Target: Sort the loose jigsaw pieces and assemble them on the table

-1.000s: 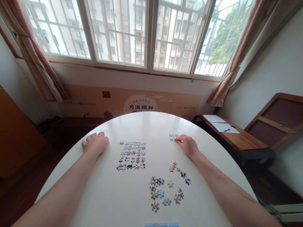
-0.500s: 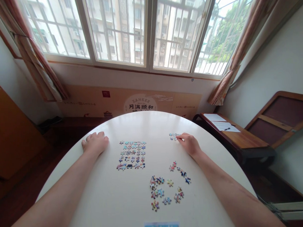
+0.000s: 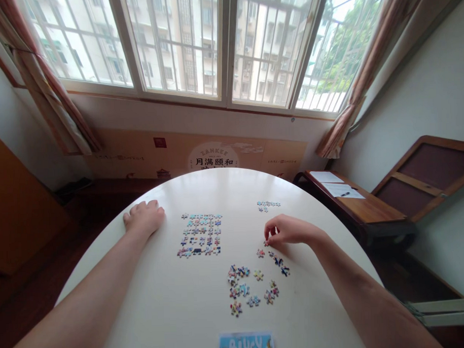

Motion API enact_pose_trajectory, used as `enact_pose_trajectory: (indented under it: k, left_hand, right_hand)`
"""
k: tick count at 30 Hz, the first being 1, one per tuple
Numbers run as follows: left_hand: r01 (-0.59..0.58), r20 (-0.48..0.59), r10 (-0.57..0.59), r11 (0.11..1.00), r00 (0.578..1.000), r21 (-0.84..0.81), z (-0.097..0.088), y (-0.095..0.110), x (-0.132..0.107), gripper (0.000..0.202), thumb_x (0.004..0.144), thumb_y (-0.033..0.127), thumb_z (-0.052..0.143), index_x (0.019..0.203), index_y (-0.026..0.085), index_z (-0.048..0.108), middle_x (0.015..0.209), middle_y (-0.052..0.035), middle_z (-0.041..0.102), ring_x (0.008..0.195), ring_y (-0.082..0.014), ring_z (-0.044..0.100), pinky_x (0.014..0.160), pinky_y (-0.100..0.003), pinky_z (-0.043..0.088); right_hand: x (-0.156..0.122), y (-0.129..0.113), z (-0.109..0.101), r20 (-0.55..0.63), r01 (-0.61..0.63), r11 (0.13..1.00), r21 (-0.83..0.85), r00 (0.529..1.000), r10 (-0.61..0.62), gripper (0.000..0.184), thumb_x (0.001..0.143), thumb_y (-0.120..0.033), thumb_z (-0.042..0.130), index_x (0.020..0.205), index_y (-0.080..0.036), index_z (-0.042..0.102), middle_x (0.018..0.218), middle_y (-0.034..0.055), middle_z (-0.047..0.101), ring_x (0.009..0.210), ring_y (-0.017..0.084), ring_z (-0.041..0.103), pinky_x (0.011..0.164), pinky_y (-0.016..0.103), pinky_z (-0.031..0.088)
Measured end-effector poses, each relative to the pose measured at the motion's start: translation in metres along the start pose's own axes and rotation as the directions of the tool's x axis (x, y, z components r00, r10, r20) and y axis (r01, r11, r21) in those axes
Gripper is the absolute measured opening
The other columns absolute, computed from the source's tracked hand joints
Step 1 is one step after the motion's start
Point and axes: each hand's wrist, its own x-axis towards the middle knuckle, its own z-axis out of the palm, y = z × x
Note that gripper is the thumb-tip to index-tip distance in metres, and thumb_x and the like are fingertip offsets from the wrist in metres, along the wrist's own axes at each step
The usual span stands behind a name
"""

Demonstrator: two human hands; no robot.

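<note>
Pinching a jigsaw piece (image 3: 265,243) at the far edge of the loose pieces (image 3: 254,287), the right hand (image 3: 291,230) had its fingertips drawn narrow over the white table (image 3: 217,187); the left hand (image 3: 144,218) lay flat and spread, holding nothing, left of the piece grid (image 3: 199,236)

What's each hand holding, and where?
Right hand: fingertips seem to pinch a small colourful jigsaw piece by its edge. Left hand: empty, flat on the white round table.
</note>
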Motion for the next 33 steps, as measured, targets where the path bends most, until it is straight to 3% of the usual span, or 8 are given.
enact_pose_trajectory:
  k: [6,10,14,25,33]
  left_hand:
    - [0.005,-0.012,-0.005,1.000,1.000,-0.022,0.000,0.000,0.000,0.052,0.088,0.039,0.036,0.131,0.020,0.058,0.137,-0.0193,0.053,0.124,-0.0389,0.047,0.100,-0.053,0.036]
    - [0.005,-0.008,-0.005,0.999,1.000,-0.032,0.000,-0.001,0.001,0.053,0.087,0.039,0.037,0.133,0.020,0.057,0.139,-0.0196,0.052,0.126,-0.0394,0.046,0.101,-0.054,0.036]
    - [0.002,-0.008,-0.002,1.000,1.000,-0.028,0.001,-0.001,0.001,0.054,0.088,0.039,0.037,0.134,0.019,0.056,0.139,-0.0194,0.052,0.126,-0.0390,0.046,0.102,-0.054,0.036]
    - [0.004,-0.020,-0.004,1.000,1.000,-0.021,0.000,0.000,0.001,0.052,0.088,0.037,0.038,0.133,0.019,0.058,0.137,-0.0194,0.053,0.125,-0.0385,0.048,0.102,-0.054,0.037]
    - [-0.008,-0.056,0.005,0.999,0.998,-0.049,0.004,-0.002,0.004,0.052,0.085,0.036,0.042,0.131,0.018,0.061,0.134,-0.0206,0.057,0.121,-0.0403,0.050,0.099,-0.057,0.039]
  right_hand:
    - [0.002,0.038,-0.008,-0.197,-0.095,0.995,-0.039,0.977,0.086,0.020,0.078,-0.017,0.061,0.082,-0.025,0.079,0.083,0.0007,0.075,0.072,0.017,0.066,0.068,0.026,0.048]
    - [0.008,0.060,-0.005,-0.385,-0.166,0.980,-0.109,0.916,0.113,0.025,0.080,-0.014,0.058,0.084,-0.026,0.079,0.095,0.0016,0.076,0.090,0.020,0.067,0.084,0.029,0.049]
    - [0.017,0.068,0.004,-0.489,-0.218,0.961,-0.170,0.865,0.110,0.025,0.085,-0.014,0.057,0.086,-0.027,0.079,0.098,0.0019,0.075,0.092,0.021,0.067,0.085,0.031,0.049]
    - [0.014,0.067,0.005,-0.494,-0.193,0.949,-0.250,0.868,0.046,0.018,0.088,-0.024,0.062,0.092,-0.030,0.079,0.103,-0.0011,0.077,0.096,0.021,0.069,0.083,0.031,0.050]
    - [0.025,0.073,0.013,-0.558,-0.209,0.953,-0.220,0.828,0.053,0.022,0.091,-0.021,0.060,0.095,-0.029,0.079,0.106,0.0009,0.075,0.096,0.021,0.068,0.084,0.031,0.050]
